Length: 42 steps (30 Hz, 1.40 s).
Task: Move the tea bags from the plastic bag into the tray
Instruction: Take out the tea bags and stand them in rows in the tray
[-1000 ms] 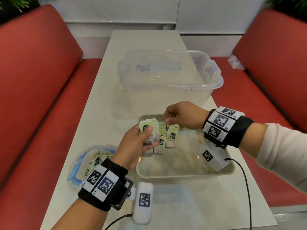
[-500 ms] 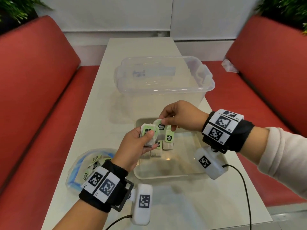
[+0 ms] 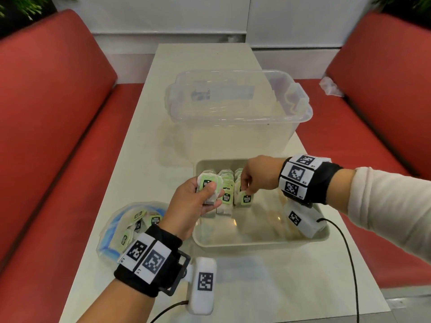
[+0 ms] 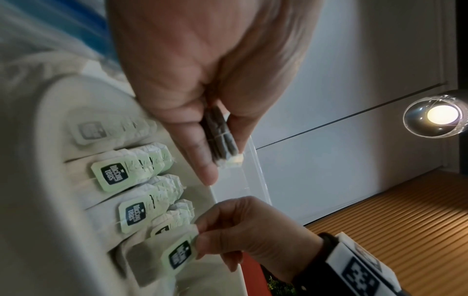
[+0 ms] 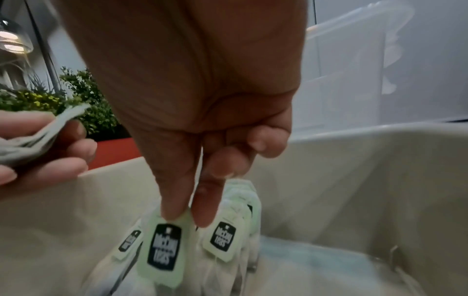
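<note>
A beige tray (image 3: 261, 242) sits on the table in front of me, with rows of green-tagged tea bags (image 3: 226, 197) standing at its far left end. My left hand (image 3: 198, 199) hovers over the tray's left edge and grips a small stack of tea bags (image 3: 208, 185), seen edge-on in the left wrist view (image 4: 220, 138). My right hand (image 3: 250, 183) reaches down into the tray and pinches the top of one tea bag (image 5: 164, 246) at the front of the right row (image 3: 245, 198). The plastic bag (image 3: 121, 227) lies left of the tray with several tea bags inside.
A large clear plastic bin (image 3: 238, 108) stands right behind the tray. Red benches (image 3: 46, 136) flank the narrow white table (image 3: 144, 141). A crumpled clear wrapper (image 3: 330, 86) lies on the right bench. A black cable (image 3: 345, 252) trails from my right wrist.
My right hand has come down from beside the left hand's stack into the tray with one tea bag, setting it at the front of the right row. The left hand has stayed put.
</note>
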{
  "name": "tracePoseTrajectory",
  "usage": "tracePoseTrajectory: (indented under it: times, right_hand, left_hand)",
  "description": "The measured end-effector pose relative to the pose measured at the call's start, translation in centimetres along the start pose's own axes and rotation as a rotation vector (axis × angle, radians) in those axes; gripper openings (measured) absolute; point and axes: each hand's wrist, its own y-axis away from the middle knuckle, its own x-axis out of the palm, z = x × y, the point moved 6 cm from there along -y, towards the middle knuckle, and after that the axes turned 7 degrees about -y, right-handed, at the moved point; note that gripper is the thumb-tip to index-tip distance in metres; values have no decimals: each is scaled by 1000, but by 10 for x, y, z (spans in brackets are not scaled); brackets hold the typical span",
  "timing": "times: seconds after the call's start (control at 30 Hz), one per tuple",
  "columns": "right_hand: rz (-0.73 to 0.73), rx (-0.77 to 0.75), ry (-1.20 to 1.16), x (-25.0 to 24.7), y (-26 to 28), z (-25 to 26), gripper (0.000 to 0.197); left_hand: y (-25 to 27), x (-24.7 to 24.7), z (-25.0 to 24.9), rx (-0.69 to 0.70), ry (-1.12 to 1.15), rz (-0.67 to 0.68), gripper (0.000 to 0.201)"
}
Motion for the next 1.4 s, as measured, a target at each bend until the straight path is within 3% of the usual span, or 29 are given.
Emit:
tracePoseTrajectory:
  times: [0.17,0.53,0.7,0.8,0.9,1.0,1.17,1.4]
  right_hand:
    - [77,7,114,9,-15,3,19]
    - [26,24,157,8,-22,0,18]
    - [-76,26,128,-3,-14,-10,10]
    - [102,-15,120,10,-7,-10,14]
    - [342,-30,136,32,-2,-7,32]
    - [447,-79,164,49,-4,-1,46]
    - [478,-104,183,59,-14,7,53]
    - [421,-108,86,42,-11,9,44]
  left_hand:
    - [-1,-1,1,-3,11,4,13]
    - [-2,-1,2,-13,19,10,14]
    - [-1,-2,2,-9,20,15,15]
    - [-1,-2,1,-7,27,16,15]
    - [-1,-1,1,-3,23,16,15]
    - [-1,0,1,-1,22,19,14]
    - [0,0,1,0,24,19,12]
    - [0,-1,-1,-5,26,11,14]
